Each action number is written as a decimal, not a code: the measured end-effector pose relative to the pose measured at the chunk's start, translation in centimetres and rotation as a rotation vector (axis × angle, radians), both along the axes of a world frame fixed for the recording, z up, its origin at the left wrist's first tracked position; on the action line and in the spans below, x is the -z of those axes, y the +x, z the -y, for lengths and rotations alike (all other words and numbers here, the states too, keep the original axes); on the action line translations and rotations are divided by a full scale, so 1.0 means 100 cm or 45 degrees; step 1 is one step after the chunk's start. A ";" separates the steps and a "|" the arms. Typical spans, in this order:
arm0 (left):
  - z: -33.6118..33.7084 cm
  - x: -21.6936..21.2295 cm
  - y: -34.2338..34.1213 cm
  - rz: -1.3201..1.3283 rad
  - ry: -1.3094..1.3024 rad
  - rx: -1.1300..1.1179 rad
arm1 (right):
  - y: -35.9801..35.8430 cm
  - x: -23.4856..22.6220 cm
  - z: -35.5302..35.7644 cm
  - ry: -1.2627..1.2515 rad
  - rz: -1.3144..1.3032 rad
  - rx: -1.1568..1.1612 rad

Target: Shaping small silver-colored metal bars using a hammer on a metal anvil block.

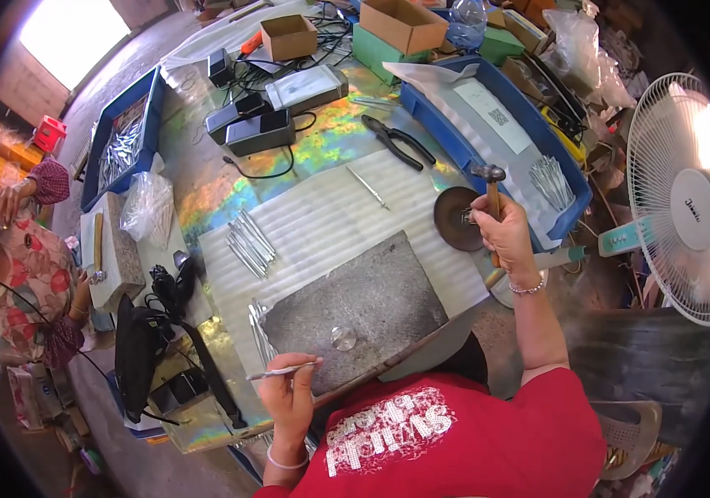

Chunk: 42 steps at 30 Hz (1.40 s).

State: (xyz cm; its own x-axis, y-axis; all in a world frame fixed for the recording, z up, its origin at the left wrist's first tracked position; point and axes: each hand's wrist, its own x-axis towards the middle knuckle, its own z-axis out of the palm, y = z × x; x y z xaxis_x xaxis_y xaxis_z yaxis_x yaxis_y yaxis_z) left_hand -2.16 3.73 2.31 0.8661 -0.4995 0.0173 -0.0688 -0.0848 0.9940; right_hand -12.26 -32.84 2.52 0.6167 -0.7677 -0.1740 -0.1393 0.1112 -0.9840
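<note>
My left hand [288, 397] pinches a thin metal rod [284, 369] near the front left corner of a dark grey slab [372, 286]. On that slab lies a small round metal disc [343, 338], just beyond the rod's tip. Raised at the right, my right hand [503, 236] is wrapped round the wooden handle of a hammer [494, 195], its metal head upward. Below this hand, partly hidden by it, sits a round brown plate [453, 217]. Similar rods [251, 242] lie bundled on the white foam sheet [330, 216], with a single rod [368, 187] farther off.
Black-handled pliers [398, 141] lie beyond the sheet. A blue tray [567, 224] at right and another blue tray [89, 195] at left hold metal rods. Another hammer [98, 249] rests on a stone block. A fan [679, 199] stands right; another person [27, 257] sits left.
</note>
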 end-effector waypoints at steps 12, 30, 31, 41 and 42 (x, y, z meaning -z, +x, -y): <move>0.038 -0.018 -0.002 -0.950 -0.741 0.195 | 0.016 -0.041 -0.101 0.507 0.018 -0.659; 0.028 -0.005 -0.001 -1.305 -0.909 0.278 | 0.023 -0.044 -0.172 0.411 0.275 -1.058; 0.028 -0.006 -0.001 -1.283 -0.908 0.296 | 0.023 -0.044 -0.172 0.456 0.263 -1.045; 0.030 -0.005 -0.002 -1.137 -0.925 0.317 | 0.022 -0.043 -0.168 0.395 0.147 -1.030; 0.030 -0.006 -0.002 -1.104 -0.921 0.323 | 0.022 -0.043 -0.168 0.397 0.147 -1.027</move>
